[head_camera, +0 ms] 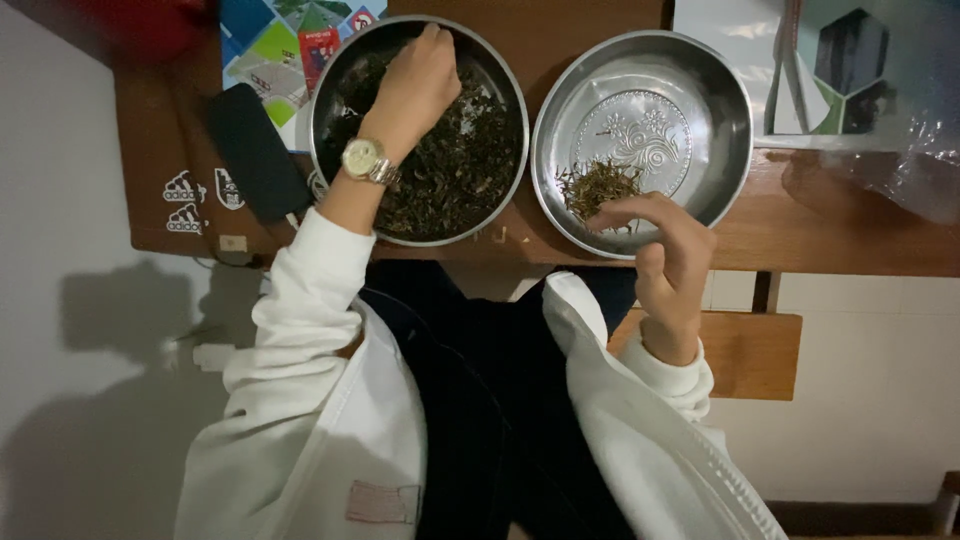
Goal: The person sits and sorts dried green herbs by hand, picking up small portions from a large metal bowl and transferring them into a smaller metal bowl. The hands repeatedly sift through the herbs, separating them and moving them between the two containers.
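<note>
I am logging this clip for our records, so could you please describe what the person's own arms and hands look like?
Both arms are covered by long, loose white sleeves with ribbed cuffs, the left sleeve pushed back a little from the wrist. The left hand is bare, with a pale-faced wristwatch on a metal link band. The right hand is bare too, with no ring or band visible, and its sleeve ends at the wrist.

Head view, steeply downward, close above table (pixel 860 250)

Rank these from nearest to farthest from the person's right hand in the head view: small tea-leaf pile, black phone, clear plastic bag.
From the right hand:
1. Small tea-leaf pile, in the steel dish beside the fingertips.
2. Clear plastic bag, far table edge.
3. Black phone, opposite side, past the full dish.
</note>
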